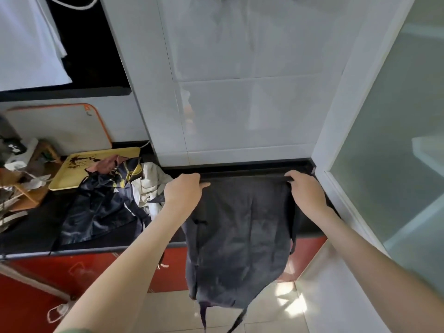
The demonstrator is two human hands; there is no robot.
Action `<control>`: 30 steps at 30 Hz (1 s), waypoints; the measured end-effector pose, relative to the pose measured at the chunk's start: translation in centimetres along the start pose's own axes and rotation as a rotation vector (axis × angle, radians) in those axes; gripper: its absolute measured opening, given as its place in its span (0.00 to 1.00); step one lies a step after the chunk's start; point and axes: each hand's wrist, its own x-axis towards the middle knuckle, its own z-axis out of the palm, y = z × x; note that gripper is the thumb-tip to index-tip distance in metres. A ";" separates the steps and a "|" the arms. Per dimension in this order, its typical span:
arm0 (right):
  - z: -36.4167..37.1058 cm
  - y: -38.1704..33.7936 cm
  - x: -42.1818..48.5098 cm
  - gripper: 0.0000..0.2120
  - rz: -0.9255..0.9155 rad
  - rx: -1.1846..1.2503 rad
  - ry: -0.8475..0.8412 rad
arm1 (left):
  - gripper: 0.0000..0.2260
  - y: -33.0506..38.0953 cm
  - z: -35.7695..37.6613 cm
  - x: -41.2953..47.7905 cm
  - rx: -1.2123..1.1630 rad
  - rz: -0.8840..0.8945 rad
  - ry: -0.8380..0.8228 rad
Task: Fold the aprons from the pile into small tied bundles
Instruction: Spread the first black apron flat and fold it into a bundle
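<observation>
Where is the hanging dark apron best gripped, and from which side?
Grip the dark apron by its top edge, one corner in each hand, from above, as the left hand and right hand do. That edge is stretched straight and the cloth hangs flat below it.

I cannot see the fingertips of the left hand point(183, 189) or the right hand point(305, 191); they curl behind the top edge of the apron point(240, 227). Its straps point(237, 318) run off the bottom of the frame. In the pile point(108, 200) at centre left I cannot count the aprons. The clutter point(14, 183) at the left edge is blurred and cut off.
</observation>
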 end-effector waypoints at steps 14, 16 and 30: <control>-0.2 3.0 -2.9 0.08 0.178 0.078 0.075 | 0.11 -0.4 3.9 -0.8 -0.191 -0.106 0.137; -0.8 4.2 -3.2 0.08 0.137 0.052 -0.139 | 0.11 -1.4 4.9 -1.2 -0.138 -0.119 0.101; 0.4 4.6 -3.7 0.08 0.422 -0.125 -0.262 | 0.12 -2.6 5.2 -1.9 0.190 -0.200 -0.006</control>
